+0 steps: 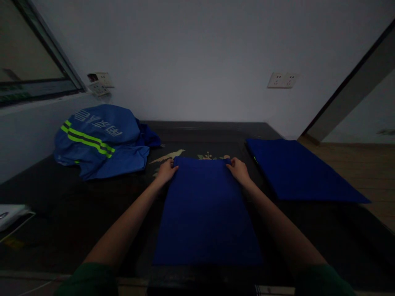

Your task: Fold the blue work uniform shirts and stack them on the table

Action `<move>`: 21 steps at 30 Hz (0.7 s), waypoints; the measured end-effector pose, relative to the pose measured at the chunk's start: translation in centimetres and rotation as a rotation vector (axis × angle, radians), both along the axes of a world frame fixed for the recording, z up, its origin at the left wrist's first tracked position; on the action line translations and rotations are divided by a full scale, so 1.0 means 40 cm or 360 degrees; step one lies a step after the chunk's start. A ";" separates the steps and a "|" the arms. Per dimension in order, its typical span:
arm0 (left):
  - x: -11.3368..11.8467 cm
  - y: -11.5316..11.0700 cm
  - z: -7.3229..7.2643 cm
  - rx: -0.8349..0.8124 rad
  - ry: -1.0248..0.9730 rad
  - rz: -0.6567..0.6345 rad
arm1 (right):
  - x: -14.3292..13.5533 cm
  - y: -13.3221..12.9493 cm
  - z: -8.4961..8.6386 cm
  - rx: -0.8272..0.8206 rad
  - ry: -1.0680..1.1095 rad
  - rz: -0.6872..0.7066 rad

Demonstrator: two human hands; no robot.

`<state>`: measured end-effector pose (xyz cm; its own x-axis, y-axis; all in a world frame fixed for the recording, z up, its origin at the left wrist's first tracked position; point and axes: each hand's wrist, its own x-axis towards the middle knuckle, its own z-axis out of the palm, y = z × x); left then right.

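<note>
A blue cloth [206,213] lies flat in front of me on the dark table [77,222], its far edge narrower than its near edge. At its far left corner my left hand [167,169] pinches the fabric between thumb and fingers. My right hand [238,168] grips the far right corner in the same way. Between the two hands the far edge runs nearly straight and looks slightly raised or folded.
A crumpled blue garment [101,139] with yellow-green stripes lies at the left. Another flat blue cloth [302,170] rests at the right, over the table's edge. A white device [12,213] with a cable sits at the far left. Behind stands a wall with sockets [282,80].
</note>
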<state>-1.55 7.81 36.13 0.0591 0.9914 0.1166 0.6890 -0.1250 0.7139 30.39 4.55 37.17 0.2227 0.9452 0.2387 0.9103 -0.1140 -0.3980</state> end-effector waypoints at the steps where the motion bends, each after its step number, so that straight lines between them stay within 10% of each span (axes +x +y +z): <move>1: 0.007 -0.013 0.004 0.0085 0.0084 0.0045 | -0.014 -0.009 0.004 0.0070 -0.0102 -0.0009; 4: 0.046 -0.064 0.014 0.0465 0.0447 0.0093 | -0.069 -0.038 0.016 0.0326 -0.0351 0.0093; 10: 0.142 -0.131 -0.026 0.0491 0.0777 -0.0538 | -0.164 -0.067 -0.009 0.0075 -0.0497 0.0598; 21: 0.135 -0.145 -0.029 0.0473 0.0786 -0.0420 | -0.141 -0.068 -0.013 -0.0054 -0.0429 0.0636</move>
<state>3.84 2.01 34.99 0.4140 0.8657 0.2812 0.8473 -0.4794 0.2285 24.74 1.83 36.66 -0.2251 0.9524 0.2055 0.9556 0.2569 -0.1441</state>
